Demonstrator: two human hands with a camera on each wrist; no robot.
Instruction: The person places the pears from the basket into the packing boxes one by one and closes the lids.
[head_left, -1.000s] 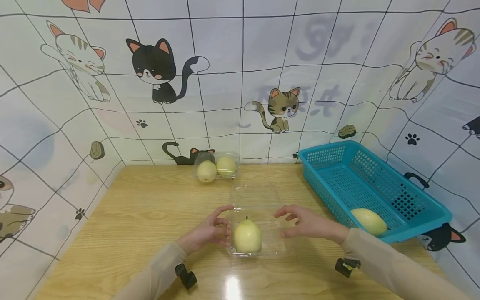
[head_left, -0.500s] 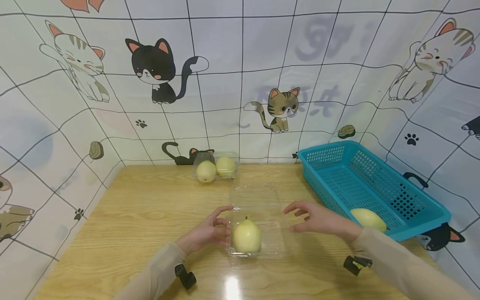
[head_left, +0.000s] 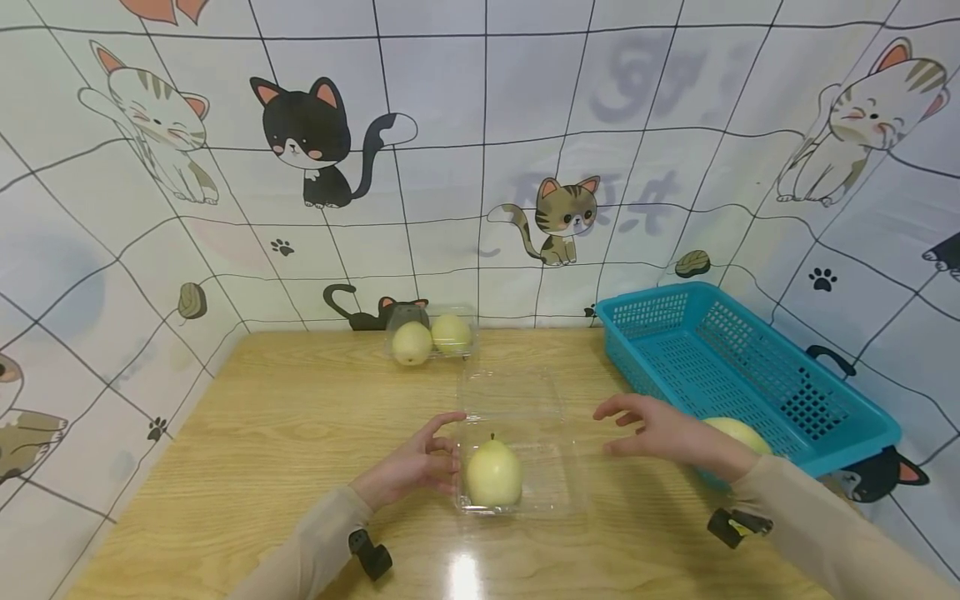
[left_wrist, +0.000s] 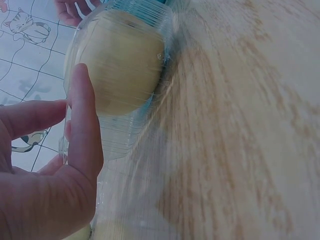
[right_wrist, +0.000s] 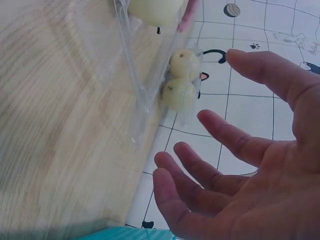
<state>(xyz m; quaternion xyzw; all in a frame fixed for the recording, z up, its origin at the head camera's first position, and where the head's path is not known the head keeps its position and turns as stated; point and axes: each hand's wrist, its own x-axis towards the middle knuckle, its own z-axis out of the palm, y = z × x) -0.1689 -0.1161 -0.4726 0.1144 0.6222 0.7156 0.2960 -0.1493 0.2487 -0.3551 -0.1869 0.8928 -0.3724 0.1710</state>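
A clear plastic clamshell container (head_left: 546, 479) lies opened on the table, its lid (head_left: 510, 392) folded back away from me. One pale yellow-green pear (head_left: 493, 473) sits upright in the left half of its base. My left hand (head_left: 416, 467) holds the container's left edge; in the left wrist view the thumb (left_wrist: 84, 115) lies against the clear wall beside the pear. My right hand (head_left: 660, 429) hovers to the right of the container, its fingers spread and loosely bent, with nothing in them. In the right wrist view its palm (right_wrist: 270, 185) shows bare.
A blue perforated basket (head_left: 637, 358) stands at the right with one pear (head_left: 738, 433) inside, partly hidden by my right hand. Another clear container (head_left: 467, 312) with two pears (head_left: 412, 342) sits at the table's back edge. A cat-patterned cloth (head_left: 450, 167) hangs behind.
My right hand has moved right, away from the container and toward the basket. My left hand, the container and the pear in it have stayed in place.
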